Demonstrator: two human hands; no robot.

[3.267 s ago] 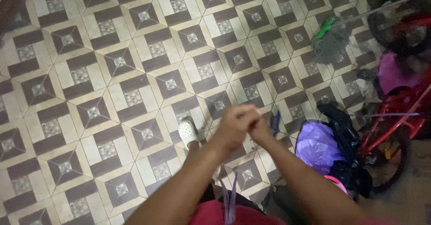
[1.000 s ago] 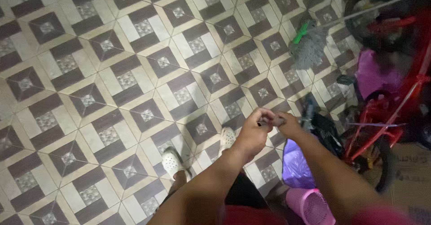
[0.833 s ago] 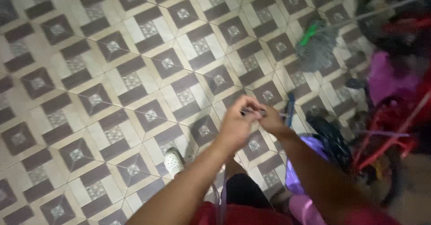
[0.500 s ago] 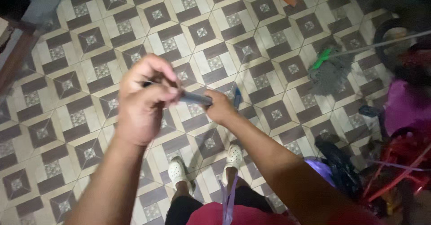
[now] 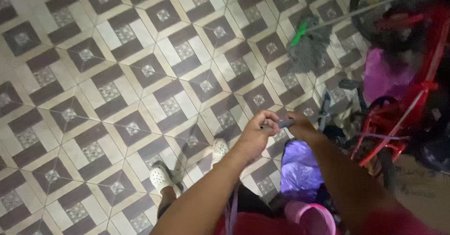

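Held up in the air over the patterned tile floor (image 5: 117,75), between both hands: a small dark slender object (image 5: 281,123), too blurred to name its kind. Left hand (image 5: 255,139) closed around its left end, fingers (image 5: 272,118) curled over the top and pinching it. Right hand (image 5: 302,127) meeting it from the other side, fingertips narrow and pressed on the right end. Seems to be a step of working the small piece with both hands, perhaps pulling apart or twisting; cannot tell which. Next move probably calls for a firm pinch on each end and small careful motion, since the piece is thin and easy to drop.

Object lying across the gap from one hand to the other, touching both, well above the floor. Below: two white shoes (image 5: 161,178). To the right: a purple bag (image 5: 300,167), a pink bucket (image 5: 311,218), a red frame (image 5: 412,94), a grey mop (image 5: 309,45) with green neck.
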